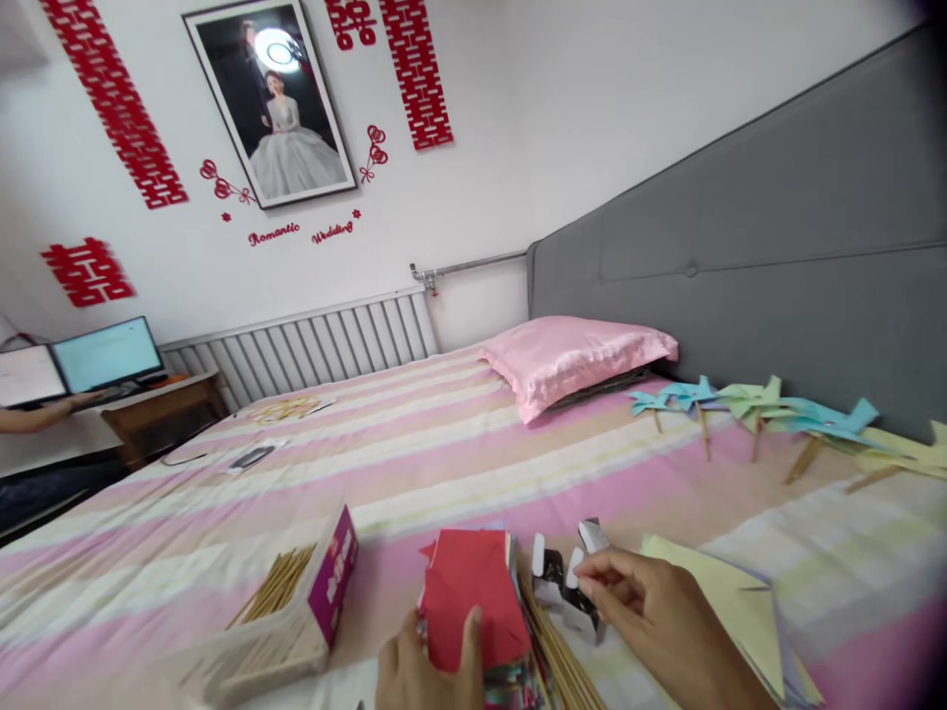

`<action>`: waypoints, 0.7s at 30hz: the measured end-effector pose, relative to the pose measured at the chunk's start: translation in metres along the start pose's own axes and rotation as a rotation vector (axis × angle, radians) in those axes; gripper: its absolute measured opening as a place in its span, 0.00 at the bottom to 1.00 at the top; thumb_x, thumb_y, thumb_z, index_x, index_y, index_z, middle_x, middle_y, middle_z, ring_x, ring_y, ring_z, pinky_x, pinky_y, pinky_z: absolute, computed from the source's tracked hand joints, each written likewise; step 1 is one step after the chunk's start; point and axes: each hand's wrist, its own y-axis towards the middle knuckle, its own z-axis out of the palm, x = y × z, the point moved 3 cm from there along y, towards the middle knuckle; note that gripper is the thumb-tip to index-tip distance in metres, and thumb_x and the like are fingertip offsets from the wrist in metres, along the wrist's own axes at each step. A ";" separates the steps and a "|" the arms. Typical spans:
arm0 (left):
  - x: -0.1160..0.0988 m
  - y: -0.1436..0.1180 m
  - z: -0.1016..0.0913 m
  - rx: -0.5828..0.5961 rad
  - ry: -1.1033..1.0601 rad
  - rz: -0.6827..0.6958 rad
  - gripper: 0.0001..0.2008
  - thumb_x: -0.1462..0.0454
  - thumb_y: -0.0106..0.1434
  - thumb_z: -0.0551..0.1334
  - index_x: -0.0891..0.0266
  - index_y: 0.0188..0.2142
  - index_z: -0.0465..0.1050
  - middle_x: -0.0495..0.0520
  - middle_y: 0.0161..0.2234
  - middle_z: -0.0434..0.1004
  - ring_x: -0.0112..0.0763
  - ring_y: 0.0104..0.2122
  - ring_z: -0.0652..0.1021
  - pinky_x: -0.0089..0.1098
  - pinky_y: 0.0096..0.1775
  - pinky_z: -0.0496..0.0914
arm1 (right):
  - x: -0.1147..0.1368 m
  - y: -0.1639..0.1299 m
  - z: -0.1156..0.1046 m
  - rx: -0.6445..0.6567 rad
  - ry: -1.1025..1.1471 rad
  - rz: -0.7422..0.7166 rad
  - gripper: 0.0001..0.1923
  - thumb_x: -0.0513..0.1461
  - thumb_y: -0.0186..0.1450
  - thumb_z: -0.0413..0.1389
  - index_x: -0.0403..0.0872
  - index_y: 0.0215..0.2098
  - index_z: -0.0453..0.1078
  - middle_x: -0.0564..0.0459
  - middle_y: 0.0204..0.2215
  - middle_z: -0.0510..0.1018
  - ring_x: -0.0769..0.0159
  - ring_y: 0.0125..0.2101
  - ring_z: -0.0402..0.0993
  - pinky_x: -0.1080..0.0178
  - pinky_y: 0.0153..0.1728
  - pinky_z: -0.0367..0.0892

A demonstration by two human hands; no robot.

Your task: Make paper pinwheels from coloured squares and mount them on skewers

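My left hand (429, 663) grips a stack of square coloured paper (477, 592), thumb on the red top sheet and fingers at its left edge. To the right, my right hand (640, 597) has thumb and forefinger closed at the white flap of a small open box (566, 602) with dark contents. Whether something small is also between those fingertips is hidden. Thin wooden sticks (558, 656) lie between the paper stack and the box. Beyond my right wrist are pale yellow paper sheets (729, 602), some with cuts at the edge.
A clear plastic container (300, 636) with wooden sticks stands left. Paper pinwheels (762, 402) line the grey headboard (740, 227), near a pink pillow (577, 355). A phone (253, 457) lies on the striped bedspread (414, 473). Another person's arm (36, 418) reaches to a desk with monitors.
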 end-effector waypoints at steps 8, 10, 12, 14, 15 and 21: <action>0.007 -0.004 0.003 0.039 0.043 0.008 0.28 0.56 0.53 0.54 0.71 0.51 0.63 0.66 0.41 0.71 0.50 0.41 0.73 0.41 0.40 0.64 | 0.004 -0.004 0.001 -0.005 -0.021 -0.035 0.07 0.40 0.58 0.52 0.48 0.28 0.72 0.55 0.22 0.77 0.65 0.23 0.73 0.69 0.24 0.65; 0.013 0.001 0.008 0.001 -0.002 0.041 0.26 0.59 0.52 0.56 0.70 0.49 0.64 0.64 0.39 0.73 0.47 0.39 0.74 0.39 0.39 0.64 | 0.008 -0.004 -0.001 -0.013 -0.024 -0.022 0.07 0.40 0.58 0.52 0.48 0.28 0.72 0.55 0.22 0.77 0.65 0.23 0.73 0.69 0.24 0.65; 0.019 0.005 0.010 -0.075 -0.064 0.072 0.23 0.60 0.50 0.57 0.67 0.47 0.67 0.62 0.40 0.73 0.44 0.37 0.75 0.38 0.38 0.65 | 0.011 -0.004 -0.002 -0.014 -0.024 -0.010 0.07 0.40 0.57 0.52 0.47 0.28 0.72 0.54 0.21 0.77 0.65 0.23 0.73 0.69 0.24 0.65; 0.024 0.007 0.011 -0.122 -0.138 0.081 0.21 0.61 0.49 0.58 0.65 0.43 0.70 0.60 0.38 0.75 0.41 0.32 0.76 0.37 0.37 0.65 | 0.013 -0.004 -0.001 -0.013 -0.025 -0.006 0.08 0.39 0.58 0.52 0.47 0.27 0.72 0.55 0.21 0.77 0.66 0.23 0.73 0.69 0.25 0.65; 0.026 0.007 0.010 -0.131 -0.184 0.078 0.20 0.60 0.48 0.59 0.64 0.41 0.71 0.58 0.36 0.76 0.40 0.29 0.77 0.37 0.36 0.65 | 0.013 -0.003 -0.001 -0.014 -0.028 -0.009 0.08 0.39 0.58 0.52 0.47 0.27 0.72 0.55 0.21 0.77 0.66 0.23 0.73 0.69 0.25 0.65; 0.020 0.002 0.001 -0.032 -0.684 0.071 0.27 0.53 0.43 0.64 0.65 0.42 0.70 0.46 0.15 0.74 0.35 0.23 0.75 0.30 0.31 0.67 | 0.004 -0.002 0.009 0.023 -0.051 -0.013 0.09 0.40 0.58 0.51 0.46 0.27 0.71 0.54 0.20 0.76 0.65 0.22 0.72 0.67 0.25 0.66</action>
